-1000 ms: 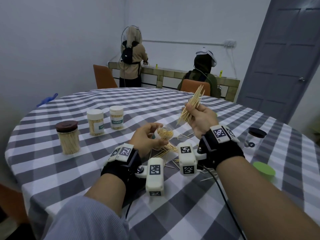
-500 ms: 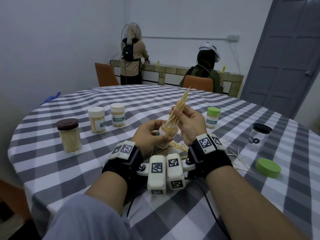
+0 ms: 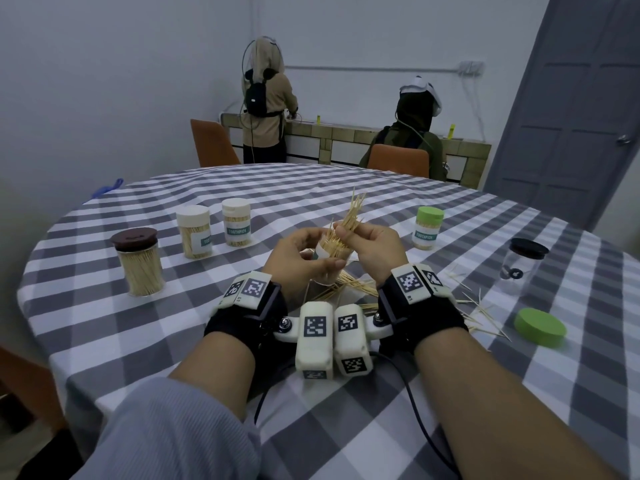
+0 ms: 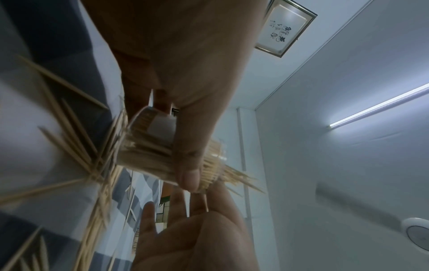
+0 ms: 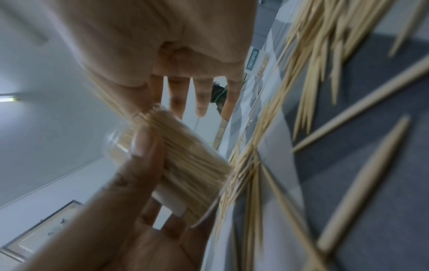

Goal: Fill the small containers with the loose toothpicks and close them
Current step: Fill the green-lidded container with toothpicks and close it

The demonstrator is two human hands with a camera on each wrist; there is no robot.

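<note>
My left hand (image 3: 301, 258) grips a small clear container (image 3: 325, 254) with a white label, held tilted just above the table and packed with toothpicks. My right hand (image 3: 374, 247) pinches a bundle of toothpicks (image 3: 351, 216) between thumb and forefinger, its lower ends inside the container's mouth and its tips fanning upward. In the left wrist view my thumb (image 4: 188, 165) lies across the container (image 4: 148, 144). The right wrist view shows the same container (image 5: 185, 165) full of sticks. Loose toothpicks (image 3: 349, 289) lie under my hands, and more toothpicks (image 3: 478, 306) are scattered to the right.
On the checked tablecloth (image 3: 104, 306) stand a brown-lidded jar (image 3: 138, 261), two white-lidded containers (image 3: 194, 232) (image 3: 236, 221), a green-lidded container (image 3: 426, 227) and a black-lidded clear jar (image 3: 524, 265). A loose green lid (image 3: 539, 327) lies at the right. Two people work at the far counter.
My right hand brought the raised toothpick bundle down and left to the container's mouth and has slid it partly in. My left hand kept hold of the container.
</note>
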